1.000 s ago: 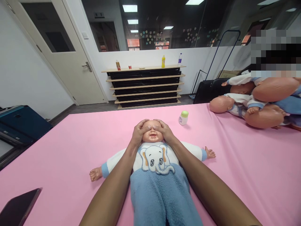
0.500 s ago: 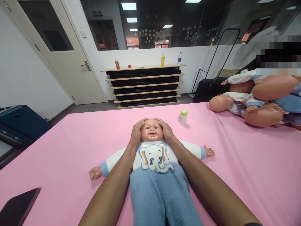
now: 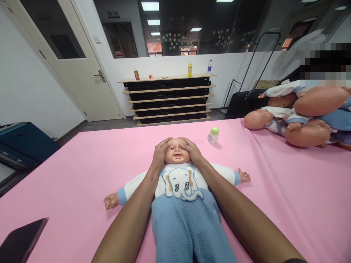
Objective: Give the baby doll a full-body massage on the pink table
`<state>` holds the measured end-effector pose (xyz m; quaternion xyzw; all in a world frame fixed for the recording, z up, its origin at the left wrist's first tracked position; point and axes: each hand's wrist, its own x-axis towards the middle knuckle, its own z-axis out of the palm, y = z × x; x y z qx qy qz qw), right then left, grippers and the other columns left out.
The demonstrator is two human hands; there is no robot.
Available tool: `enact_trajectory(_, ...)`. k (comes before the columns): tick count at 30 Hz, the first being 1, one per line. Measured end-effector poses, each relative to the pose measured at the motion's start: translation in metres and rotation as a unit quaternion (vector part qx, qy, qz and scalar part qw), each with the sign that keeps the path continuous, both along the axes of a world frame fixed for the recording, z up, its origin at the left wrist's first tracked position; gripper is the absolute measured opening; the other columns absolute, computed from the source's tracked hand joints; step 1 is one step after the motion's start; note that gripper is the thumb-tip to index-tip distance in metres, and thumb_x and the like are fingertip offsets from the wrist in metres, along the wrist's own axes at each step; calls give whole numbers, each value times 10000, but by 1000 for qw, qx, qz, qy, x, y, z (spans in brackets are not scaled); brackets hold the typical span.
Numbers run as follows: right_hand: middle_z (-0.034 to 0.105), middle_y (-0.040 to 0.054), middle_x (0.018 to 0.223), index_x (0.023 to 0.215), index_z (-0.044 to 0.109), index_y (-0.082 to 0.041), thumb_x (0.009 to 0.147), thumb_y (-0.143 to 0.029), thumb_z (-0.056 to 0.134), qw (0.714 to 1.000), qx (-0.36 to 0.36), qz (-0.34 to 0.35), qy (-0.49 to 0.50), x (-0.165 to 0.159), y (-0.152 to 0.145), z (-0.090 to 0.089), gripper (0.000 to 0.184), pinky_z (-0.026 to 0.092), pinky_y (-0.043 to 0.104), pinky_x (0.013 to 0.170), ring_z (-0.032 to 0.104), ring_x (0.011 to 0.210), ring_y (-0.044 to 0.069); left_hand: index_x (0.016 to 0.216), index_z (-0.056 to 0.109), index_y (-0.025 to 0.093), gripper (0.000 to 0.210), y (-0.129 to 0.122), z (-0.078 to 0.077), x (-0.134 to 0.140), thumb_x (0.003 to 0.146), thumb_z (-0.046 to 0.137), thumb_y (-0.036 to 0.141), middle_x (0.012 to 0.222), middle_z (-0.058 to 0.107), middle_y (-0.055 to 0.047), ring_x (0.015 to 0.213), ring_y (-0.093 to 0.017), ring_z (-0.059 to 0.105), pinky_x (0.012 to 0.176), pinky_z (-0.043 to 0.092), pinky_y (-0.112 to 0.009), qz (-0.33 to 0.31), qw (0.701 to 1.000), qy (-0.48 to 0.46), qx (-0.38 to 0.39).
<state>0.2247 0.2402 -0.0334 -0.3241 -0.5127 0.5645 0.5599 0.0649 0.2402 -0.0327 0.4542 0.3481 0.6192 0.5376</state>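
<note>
A baby doll (image 3: 178, 179) lies on its back on the pink cloth, arms spread to both sides. Its top is white with an elephant on the chest, above fuzzy blue trousers. My left hand (image 3: 160, 153) cups one side of the doll's head (image 3: 177, 156), and my right hand (image 3: 194, 152) cups the other. Both thumbs rest on the face near the eyes, the right one partly covering an eye. Past my right hand stands a small white jar (image 3: 213, 136) with a green lid, touched by neither hand.
Several more dolls (image 3: 307, 133) are piled at the right edge of the pink-covered table (image 3: 68, 175). A dark phone (image 3: 23, 239) lies at the near left. Behind stands a stack of shelf-like boards (image 3: 167, 89) with bottles on top. A blue suitcase (image 3: 26, 144) is at far left.
My thumbs and fingers have slid inward over the doll's face, closer to its eyes. The doll's body and the jar have stayed in place.
</note>
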Motion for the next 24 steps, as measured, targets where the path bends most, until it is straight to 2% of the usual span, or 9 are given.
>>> enact_trajectory(3,662,19,1176,1130,657,-233,795,-428,654,1000,7,-9,10,0,4,-3,388,410,379,1033,567,1145,241,1031,724,135,362,5,-4,0,764,578,330,1154,686,-92,1146,-272,578,1005,420,-380,32,999,10,27)
enact_trajectory(8,655,21,1210,1059,699,-214,846,-423,557,998,31,-63,0,-1,8,-6,331,326,364,1114,519,1222,225,1038,718,147,369,6,-6,0,763,586,354,1158,681,-88,1122,-274,593,1007,425,-399,18,1000,-12,14)
enact_trajectory(11,654,31,1197,1111,673,-218,833,-422,588,999,24,-40,-2,0,3,-4,354,384,380,1065,550,1173,234,1110,681,164,440,1,-3,-1,728,691,382,1126,675,-83,1031,-259,622,944,463,-390,-20,1000,-6,11)
enact_trajectory(15,658,44,1150,1207,607,-235,716,-389,749,1000,-8,8,-4,1,-5,1,533,488,385,922,602,1058,251,1134,653,181,530,-3,0,-1,650,791,344,1109,657,-74,955,-234,629,869,490,-363,-39,999,13,4)
enact_trajectory(24,660,25,1142,1160,632,-237,749,-421,717,1000,-9,1,4,0,0,1,458,459,370,968,589,1076,235,1135,649,171,495,-3,1,-1,683,772,330,1073,662,-66,940,-208,616,855,485,-337,-40,999,-6,-2)
